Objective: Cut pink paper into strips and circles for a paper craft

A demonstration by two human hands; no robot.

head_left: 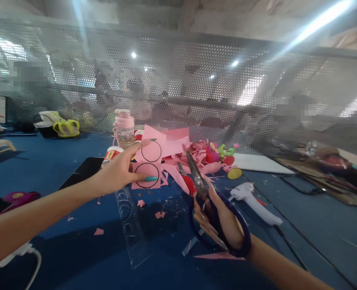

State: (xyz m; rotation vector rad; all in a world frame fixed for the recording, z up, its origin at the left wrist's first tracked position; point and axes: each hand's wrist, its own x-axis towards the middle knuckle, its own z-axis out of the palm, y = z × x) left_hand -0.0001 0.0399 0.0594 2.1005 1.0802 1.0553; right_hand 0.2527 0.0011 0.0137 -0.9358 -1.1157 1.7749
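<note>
From my remote seat, head view: the left hand [118,171] pinches pink paper [146,171] between thumb and fingers, the grip closed, the sheet raised above the blue table [75,257] with two black-outlined circles facing me. The right hand [223,219] is curled through the loops of the big scissors [198,177], points aimed away; the blades look nearly together, though I can't judge the exact gap. Paper and blades are apart. Risks as I read them: the left thumb lies over the lower outline, so a cut begun there could meet the nail or lose the line. The paper is thin and held at one side only; it would probably flex under the blades and leave a ragged edge. Behind the scissors sits a heap of pink scraps [201,155], where a dropped piece could vanish. The white glue gun [257,203] lies near the right wrist; a wide elbow swing might drag its cord. The clear ruler [131,229] beneath could skid if knocked.
</note>
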